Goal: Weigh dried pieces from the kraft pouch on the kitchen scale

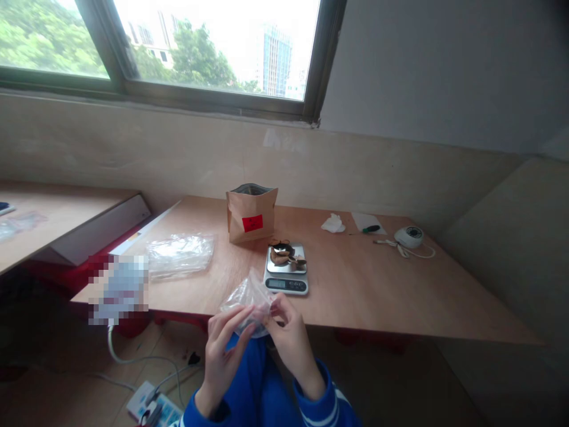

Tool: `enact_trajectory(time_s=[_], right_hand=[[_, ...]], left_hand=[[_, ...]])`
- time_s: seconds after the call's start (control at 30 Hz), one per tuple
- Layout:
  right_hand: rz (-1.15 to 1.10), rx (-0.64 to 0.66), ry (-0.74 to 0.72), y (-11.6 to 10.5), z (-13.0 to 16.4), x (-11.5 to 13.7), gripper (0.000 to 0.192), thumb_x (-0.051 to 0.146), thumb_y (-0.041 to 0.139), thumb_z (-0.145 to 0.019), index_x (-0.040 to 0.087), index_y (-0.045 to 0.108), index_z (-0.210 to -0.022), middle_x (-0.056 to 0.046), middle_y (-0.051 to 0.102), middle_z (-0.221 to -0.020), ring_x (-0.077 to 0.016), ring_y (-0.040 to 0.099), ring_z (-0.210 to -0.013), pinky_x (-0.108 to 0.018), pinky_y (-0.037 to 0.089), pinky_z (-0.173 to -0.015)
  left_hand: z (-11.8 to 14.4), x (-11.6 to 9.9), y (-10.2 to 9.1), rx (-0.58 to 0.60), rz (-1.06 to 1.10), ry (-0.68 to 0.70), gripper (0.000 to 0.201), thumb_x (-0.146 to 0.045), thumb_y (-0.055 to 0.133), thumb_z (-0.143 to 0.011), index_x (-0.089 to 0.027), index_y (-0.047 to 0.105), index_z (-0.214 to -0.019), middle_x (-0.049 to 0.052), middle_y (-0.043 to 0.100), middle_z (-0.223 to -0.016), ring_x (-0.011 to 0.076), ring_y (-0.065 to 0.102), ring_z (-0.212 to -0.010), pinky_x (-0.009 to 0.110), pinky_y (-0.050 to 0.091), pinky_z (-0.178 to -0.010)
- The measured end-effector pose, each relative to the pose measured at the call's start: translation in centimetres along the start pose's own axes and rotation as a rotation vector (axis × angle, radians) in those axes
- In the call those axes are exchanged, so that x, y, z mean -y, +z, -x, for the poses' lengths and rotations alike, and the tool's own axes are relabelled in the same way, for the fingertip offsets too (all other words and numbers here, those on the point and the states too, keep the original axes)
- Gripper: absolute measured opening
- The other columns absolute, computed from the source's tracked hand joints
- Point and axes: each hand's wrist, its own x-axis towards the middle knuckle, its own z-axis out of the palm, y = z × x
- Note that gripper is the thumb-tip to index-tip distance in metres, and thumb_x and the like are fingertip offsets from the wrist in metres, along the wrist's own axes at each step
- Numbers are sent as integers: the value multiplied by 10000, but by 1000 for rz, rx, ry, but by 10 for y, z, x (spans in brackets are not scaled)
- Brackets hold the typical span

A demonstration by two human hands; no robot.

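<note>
Between my two hands, at the table's front edge, is a clear plastic bag (242, 295). My left hand (226, 338) grips its near side, thumb and fingers pinching the film. My right hand (287, 326) pinches the bag's right edge between thumb and fingertips. Just beyond stands a small digital scale (287, 284) with dried brown pieces (282, 255) heaped on its metal plate; their kind I cannot make out. Behind the scale a brown kraft paper pouch (249, 207) with a red label stands upright, its top gaping.
A stack of clear plastic bags (180, 255) lies at the left of the table (355, 284). Toward the right are a crumpled tissue (333, 223), a green-handled tool (371, 229) on paper and a white dome camera (409, 237) with cable. A power strip (153, 406) sits on the floor.
</note>
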Motion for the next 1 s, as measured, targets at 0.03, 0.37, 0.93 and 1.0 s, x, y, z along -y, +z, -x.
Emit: enact_trajectory(time_s=[0.03,0.37,0.93,1.0], right_hand=[[-45,5,-2,-3,1,0,255,438,675,-816,192,612,-848,-27,662,-823,-172,643,-786,-271,516,-722],[0,-193,-54,-4,-11,-29,287,430,569,-878,205,526,-1051,-77,631,-969,-211,632,-891,-381,519,-840],[55,-52,-41,37,-22,-2,227,355,522,-918,186,643,-1007,-81,700,-989,-200,669,-926,-330,535,-849],[-31,-33,6,31,-30,0,237,369,558,-897,177,677,-967,-82,725,-951,-208,691,-897,-328,547,-828]], left_hand=[[-1,2,-2,-26,-6,-47,301,-302,570,-883,-305,647,-1174,33,669,-1104,207,621,-1027,353,466,-940],[-20,28,-15,-76,677,-954,525,-468,740,-699,-170,676,-1127,77,729,-987,184,675,-782,275,567,-685],[-24,13,-4,40,95,-140,393,-223,428,-950,-305,561,-1310,46,604,-1259,190,611,-1101,317,522,-928],[-30,18,-1,-15,30,-147,399,-222,524,-913,-306,566,-1301,43,615,-1237,197,602,-1106,327,509,-938]])
